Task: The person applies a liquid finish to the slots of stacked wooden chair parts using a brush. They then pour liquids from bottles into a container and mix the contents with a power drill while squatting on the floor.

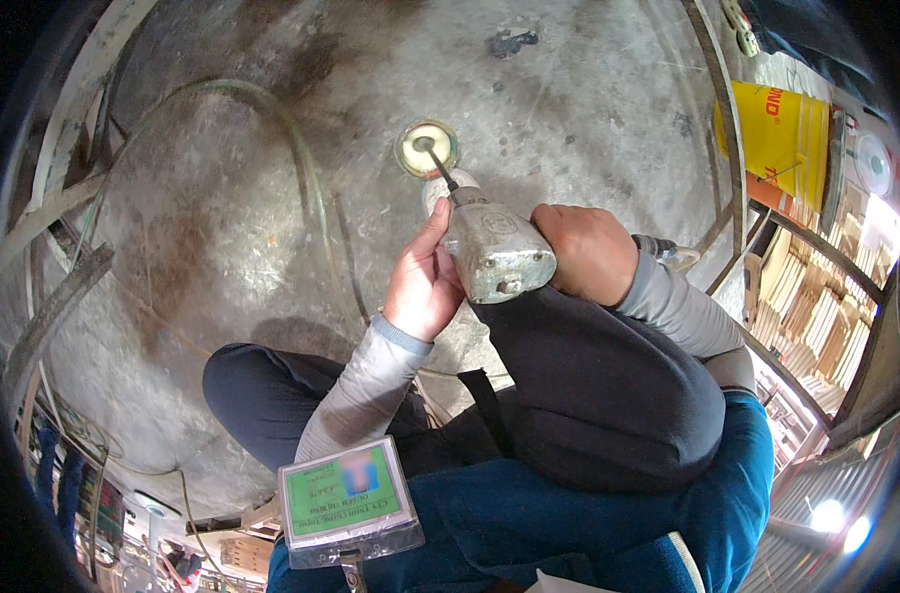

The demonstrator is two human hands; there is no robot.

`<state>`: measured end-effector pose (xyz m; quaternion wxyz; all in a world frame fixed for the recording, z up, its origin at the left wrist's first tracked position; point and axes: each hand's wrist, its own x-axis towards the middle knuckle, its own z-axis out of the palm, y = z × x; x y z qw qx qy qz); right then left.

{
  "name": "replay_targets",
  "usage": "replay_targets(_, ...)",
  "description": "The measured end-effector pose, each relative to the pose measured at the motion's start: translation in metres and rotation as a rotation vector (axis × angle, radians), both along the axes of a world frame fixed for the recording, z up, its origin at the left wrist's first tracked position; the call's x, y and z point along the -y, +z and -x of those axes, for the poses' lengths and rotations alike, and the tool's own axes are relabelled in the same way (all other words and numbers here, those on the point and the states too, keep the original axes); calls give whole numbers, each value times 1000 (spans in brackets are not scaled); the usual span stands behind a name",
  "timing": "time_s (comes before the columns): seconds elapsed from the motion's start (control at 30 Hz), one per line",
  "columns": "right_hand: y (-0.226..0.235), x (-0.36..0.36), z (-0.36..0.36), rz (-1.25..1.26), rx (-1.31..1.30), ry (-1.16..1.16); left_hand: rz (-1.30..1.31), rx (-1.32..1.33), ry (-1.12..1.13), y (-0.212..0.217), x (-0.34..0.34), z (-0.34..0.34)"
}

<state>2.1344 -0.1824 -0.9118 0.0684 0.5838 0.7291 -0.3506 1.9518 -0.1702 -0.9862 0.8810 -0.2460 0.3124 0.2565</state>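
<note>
Both your hands hold the grey power tool (494,252). Your left hand (425,282) wraps its front; your right hand (583,252) grips its back. The tool's thin shaft (438,168) points up and to the left, away from you, into the small round opening (427,148) in the big metal tank (222,247). Your left hand is nearer that opening.
</note>
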Motion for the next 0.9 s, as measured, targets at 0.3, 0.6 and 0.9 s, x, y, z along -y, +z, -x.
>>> replay_targets(0.3, 0, 0, 6, 0, -24, 51, -64, -14, 28, -1, 6, 4)
replay_targets(0.6, 1, 3, 3, 53, -74, 54, -74, -73, -38, 3, 14, 1)
replay_targets(0.9, 3, 8, -2, 90, -20, 43, -67, -50, -41, 3, 18, -4)
